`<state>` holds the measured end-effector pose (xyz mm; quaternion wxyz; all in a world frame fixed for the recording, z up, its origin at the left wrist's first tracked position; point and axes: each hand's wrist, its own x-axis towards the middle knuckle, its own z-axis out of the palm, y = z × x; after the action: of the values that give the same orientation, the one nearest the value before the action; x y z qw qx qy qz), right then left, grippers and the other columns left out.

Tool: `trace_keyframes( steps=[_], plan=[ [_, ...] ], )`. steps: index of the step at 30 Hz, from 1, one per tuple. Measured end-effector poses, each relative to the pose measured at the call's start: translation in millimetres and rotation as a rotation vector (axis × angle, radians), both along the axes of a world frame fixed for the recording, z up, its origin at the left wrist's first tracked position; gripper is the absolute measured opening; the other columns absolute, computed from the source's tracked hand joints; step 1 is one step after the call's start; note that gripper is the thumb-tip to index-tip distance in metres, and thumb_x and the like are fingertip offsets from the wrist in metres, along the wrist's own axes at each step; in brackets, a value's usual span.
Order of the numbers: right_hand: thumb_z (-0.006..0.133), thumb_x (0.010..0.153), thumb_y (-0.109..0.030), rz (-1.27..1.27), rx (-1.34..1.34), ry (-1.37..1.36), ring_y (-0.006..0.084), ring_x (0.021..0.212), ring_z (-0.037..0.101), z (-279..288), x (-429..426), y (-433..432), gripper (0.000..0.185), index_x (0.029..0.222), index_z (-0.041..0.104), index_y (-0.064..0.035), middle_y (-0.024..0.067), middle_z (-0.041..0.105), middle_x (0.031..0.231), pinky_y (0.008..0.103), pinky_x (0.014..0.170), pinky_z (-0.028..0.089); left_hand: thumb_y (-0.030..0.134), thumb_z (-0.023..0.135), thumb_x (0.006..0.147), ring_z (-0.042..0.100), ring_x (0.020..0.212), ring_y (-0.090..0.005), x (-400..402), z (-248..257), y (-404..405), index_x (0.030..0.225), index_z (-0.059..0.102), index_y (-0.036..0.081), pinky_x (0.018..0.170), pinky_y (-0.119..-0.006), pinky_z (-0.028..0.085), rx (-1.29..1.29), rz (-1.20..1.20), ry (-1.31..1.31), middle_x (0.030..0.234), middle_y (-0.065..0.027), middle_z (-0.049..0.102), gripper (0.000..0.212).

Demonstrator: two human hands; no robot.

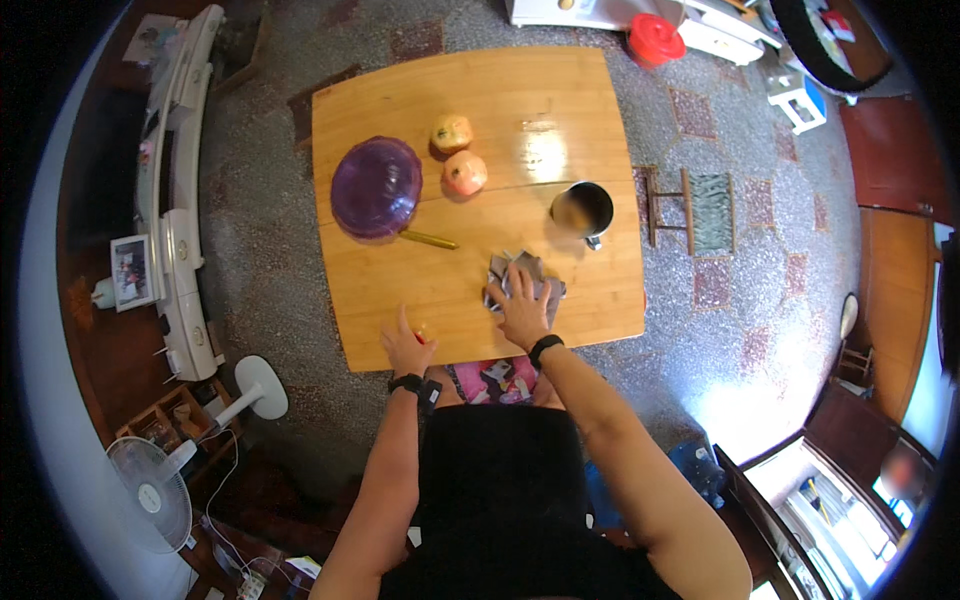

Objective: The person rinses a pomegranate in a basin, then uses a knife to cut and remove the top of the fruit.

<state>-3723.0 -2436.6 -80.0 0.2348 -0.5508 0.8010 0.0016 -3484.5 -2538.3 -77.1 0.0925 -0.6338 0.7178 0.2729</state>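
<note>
My right hand (pixel 525 309) lies with spread fingers on a crumpled grey-brown cloth (pixel 553 298) near the front of the wooden table (pixel 480 330). At the front edge, my left hand (pixel 407 345) is beside a small red and yellowish item (pixel 421 334), partly hidden; whether the fingers grip it is unclear. A purple translucent bowl or lid (pixel 377 187) stands at the table's left, with a gold-coloured stick-like object (pixel 429 239) touching or close to its lower edge. Two pomegranates (pixel 451 133) (pixel 465 173) sit one behind the other. To the right is a dark mug (pixel 596 206) with its handle towards me.
Beyond the table's right side stands a low stool with a woven seat (pixel 711 213). A red lidded bucket (pixel 655 40) is on the floor past the far right corner. Two fans (pixel 261 387) (pixel 154 495) and a white cabinet (pixel 184 292) are at the left.
</note>
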Motion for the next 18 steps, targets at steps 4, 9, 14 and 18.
trace_keyframes(
  steps=[4, 9, 14, 18],
  plan=[
    [0.063, 0.094, -0.02, 0.13, 0.0, 0.116, 0.0328, 0.152, 0.03, -29.1, -6.9, 12.4, 0.036, 0.129, 0.055, -0.0275, 0.0086, 0.039, 0.16, 0.0784, 0.112, 0.019, 0.011, 0.083, 0.075, 0.047, 0.122, -0.0472, -0.1, -21.8, -13.6, 0.146, 0.045, 0.016, 0.099, -0.057, 0.047, -0.095, -0.154, -0.019, 0.131, -0.0242, 0.048, 0.08],
    [0.058, 0.092, -0.018, 0.022, -0.136, 0.17, 0.0305, 0.151, 0.033, -55.6, -60.6, 58.7, 0.039, 0.128, 0.062, -0.0301, 0.0111, 0.044, 0.156, 0.0681, 0.114, 0.023, 0.004, 0.073, 0.076, 0.051, 0.11, -0.0432, -15.3, -26.4, -2.6, 0.13, 0.051, 0.004, 0.09, -0.054, 0.046, -0.208, -0.341, 0.159, 0.115, -0.0223, 0.053, 0.058],
    [0.067, 0.089, -0.022, -0.073, -0.116, 0.132, 0.0333, 0.149, 0.034, -51.0, -127.3, 88.4, 0.054, 0.14, 0.061, -0.0381, 0.0148, 0.041, 0.157, 0.0591, 0.114, 0.032, 0.001, 0.072, 0.072, 0.052, 0.112, -0.0434, -134.0, 17.8, -20.1, 0.128, 0.054, 0.002, 0.097, -0.05, 0.045, -0.224, -0.479, 0.407, 0.116, -0.0222, 0.055, 0.058],
    [0.084, 0.073, -0.017, -0.209, -0.179, 0.05, 0.0374, 0.144, 0.037, -47.2, -157.7, 76.1, 0.074, 0.14, 0.061, -0.0382, 0.0141, 0.038, 0.155, 0.053, 0.111, 0.041, 0.004, 0.077, 0.071, 0.052, 0.111, -0.0412, -246.3, 26.1, -62.5, 0.111, 0.055, 0.002, 0.098, -0.049, 0.046, -0.227, -0.526, 0.43, 0.113, -0.0206, 0.055, 0.045]
  ],
)
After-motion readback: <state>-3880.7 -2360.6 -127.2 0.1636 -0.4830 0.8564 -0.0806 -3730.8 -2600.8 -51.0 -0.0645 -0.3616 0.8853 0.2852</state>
